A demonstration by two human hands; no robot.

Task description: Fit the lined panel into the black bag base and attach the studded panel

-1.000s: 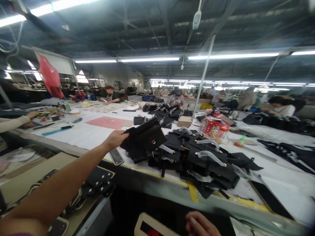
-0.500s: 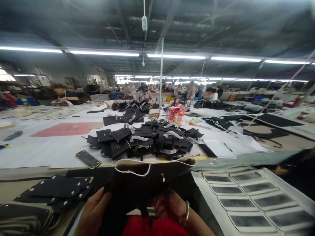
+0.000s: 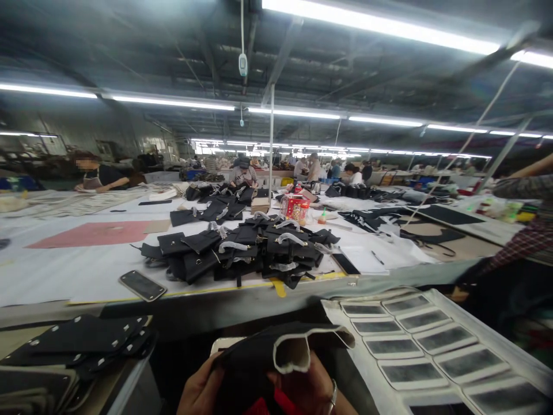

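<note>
Low in front of me I hold a black bag body with a pale inner edge round its wavy opening, which is tilted to the right. My left hand is closed on its left side, thumb on the near face. My right hand, with a silver bangle at the wrist, grips it from below near the opening; some of its fingers are hidden behind the bag. Beyond it on the white table lies a heap of small black bags with plastic-wrapped handles.
At left lie stacked black panels with metal studs. A studded panel and a phone rest on the table. Dark panels with pale borders are laid out at right. A person stands at the right edge; others work farther back.
The bag has moved down and turned, its opening now facing more to the right. Both hands have shifted right and lower with it. The view has swung, and a person shows at right.
</note>
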